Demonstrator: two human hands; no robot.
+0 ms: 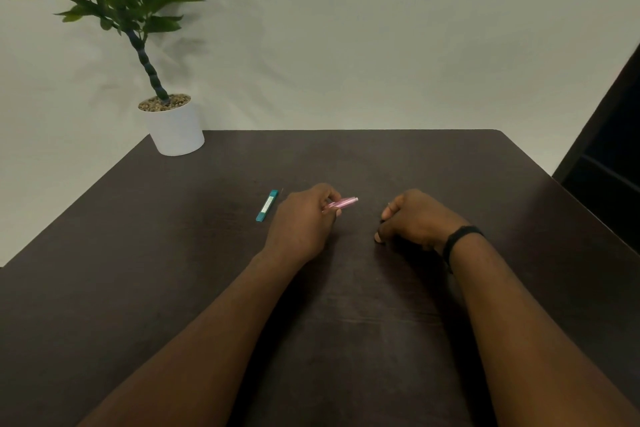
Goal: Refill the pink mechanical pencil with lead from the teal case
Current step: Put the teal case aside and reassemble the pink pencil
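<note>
While the lead is not yet fetched:
Left hand (304, 218): pinches pink pencil (343, 202).
Right hand (412, 220): curled, contents unclear.
Teal case (267, 205): just left of left hand, long axis pointing away.

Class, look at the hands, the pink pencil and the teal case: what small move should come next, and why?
Probably the right hand, curled and apparently empty, reaches for the teal case, which lies untouched on the table while the left hand already holds the pink pencil.

Dark wooden table (138, 253), potted plant (114, 3) in white pot (175, 130) at far-left corner; pale wall (381, 28) behind
</note>
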